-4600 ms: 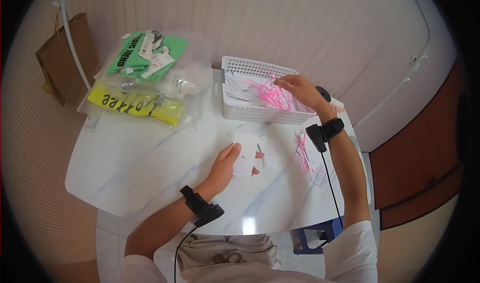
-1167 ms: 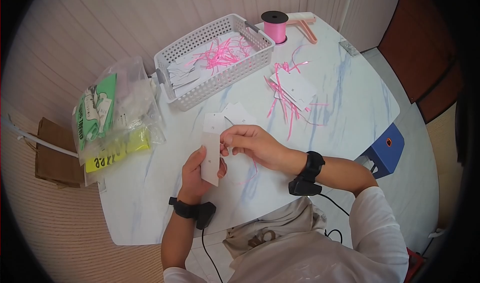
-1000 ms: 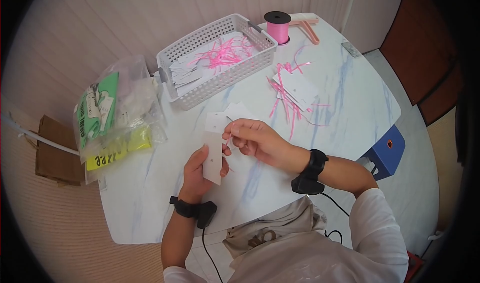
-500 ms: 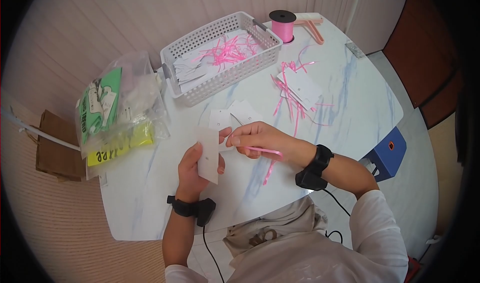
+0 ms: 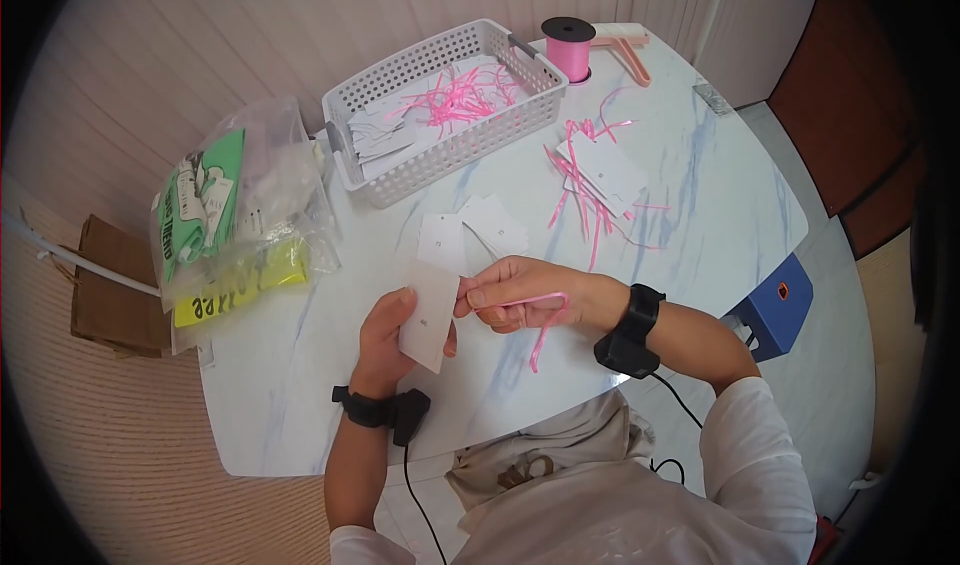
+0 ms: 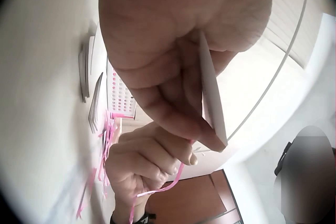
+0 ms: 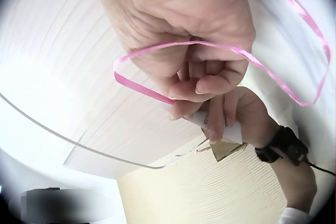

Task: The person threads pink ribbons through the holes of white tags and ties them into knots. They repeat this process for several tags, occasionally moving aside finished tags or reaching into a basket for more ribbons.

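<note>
In the head view my left hand (image 5: 385, 340) holds a white card with a small hole (image 5: 430, 315) upright between thumb and fingers. The left wrist view shows the same card (image 6: 213, 98) edge-on. My right hand (image 5: 530, 290) is at the card's right edge, thumb and forefinger pinching a thin pink ribbon (image 5: 541, 343). That ribbon crosses over the right hand and its tail hangs down. In the right wrist view the ribbon (image 7: 144, 90) runs from the fingertips in a wide loop. Where it meets the card is hidden by fingers.
More white cards (image 5: 495, 227) lie just beyond the hands. Cards with pink ribbons (image 5: 603, 173) are at the right. A perforated basket (image 5: 460, 150) holds cards and ribbons; behind are a ribbon spool (image 5: 568, 57) and a pink-handled tool (image 5: 632, 60). Bagged clothing (image 5: 240, 285) sits left.
My right hand has come from the basket to the card in my left hand. In the last second, the pink ribbon has come to lie across the right hand.
</note>
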Motion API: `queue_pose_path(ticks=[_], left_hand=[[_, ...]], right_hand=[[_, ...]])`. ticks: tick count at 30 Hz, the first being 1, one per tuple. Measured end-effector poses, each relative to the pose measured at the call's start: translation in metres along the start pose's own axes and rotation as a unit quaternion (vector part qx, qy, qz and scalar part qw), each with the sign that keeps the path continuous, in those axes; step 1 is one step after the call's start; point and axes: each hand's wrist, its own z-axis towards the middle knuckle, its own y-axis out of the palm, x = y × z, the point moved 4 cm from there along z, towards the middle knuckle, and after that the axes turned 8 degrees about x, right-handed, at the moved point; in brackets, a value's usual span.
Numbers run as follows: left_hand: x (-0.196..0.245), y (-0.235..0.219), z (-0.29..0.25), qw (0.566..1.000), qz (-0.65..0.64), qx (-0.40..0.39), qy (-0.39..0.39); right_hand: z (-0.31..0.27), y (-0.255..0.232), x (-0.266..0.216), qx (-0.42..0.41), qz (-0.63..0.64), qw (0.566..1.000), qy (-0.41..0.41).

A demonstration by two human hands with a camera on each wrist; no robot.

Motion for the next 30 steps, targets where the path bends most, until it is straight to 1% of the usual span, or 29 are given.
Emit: queue_pose_path(ticks=[3,7,9,13,15,16,18,19,21,22,24,25,27,28,30], left_hand=[[0.002,0.002,-0.001,1.000,-0.001,-0.007,0.002],[0.003,0.006,-0.001,1.000,-0.009,-0.009,0.007],[0.003,0.003,0.000,1.000,-0.014,0.001,0.015],[0.005,0.003,0.001,1.000,-0.001,0.008,0.029],[0.009,0.007,0.001,0.997,-0.003,0.059,0.048],[0.010,0.009,0.002,0.997,-0.003,0.060,0.049],[0.013,0.009,0.003,0.994,0.025,0.084,0.069],[0.012,0.008,0.003,0.994,0.025,0.086,0.070],[0.009,0.003,0.004,0.994,0.042,0.078,0.065],[0.009,0.002,0.003,0.994,0.042,0.079,0.066],[0.006,0.001,0.002,0.994,0.060,0.083,0.041],[0.006,0.002,0.002,0.994,0.059,0.084,0.041],[0.006,0.004,0.002,0.991,0.073,0.098,0.045],[0.006,0.007,0.003,0.991,0.073,0.098,0.045],[0.007,0.008,0.003,0.987,0.084,0.125,0.052]], right_hand=[[-0.001,0.002,0.002,-0.001,0.030,0.999,0.014],[-0.002,0.003,0.000,-0.013,0.038,0.999,0.012],[-0.002,0.005,-0.001,0.007,0.029,0.999,0.018],[0.000,0.001,-0.005,-0.006,0.064,0.998,0.022],[-0.003,0.002,-0.012,0.033,0.006,0.999,0.014],[-0.004,0.002,-0.015,0.032,0.005,0.999,0.015],[-0.006,-0.001,-0.023,0.064,-0.075,0.994,-0.042],[-0.008,0.000,-0.024,0.062,-0.076,0.994,-0.041],[-0.010,0.001,-0.028,0.101,-0.116,0.985,-0.082],[-0.008,0.001,-0.027,0.100,-0.117,0.985,-0.081],[-0.005,-0.004,-0.024,0.134,-0.121,0.979,-0.098],[-0.005,-0.005,-0.023,0.134,-0.121,0.979,-0.098],[-0.006,-0.012,-0.024,0.188,-0.170,0.962,-0.099],[-0.006,-0.011,-0.025,0.188,-0.170,0.962,-0.098],[-0.007,-0.013,-0.029,0.270,-0.221,0.931,-0.107]])
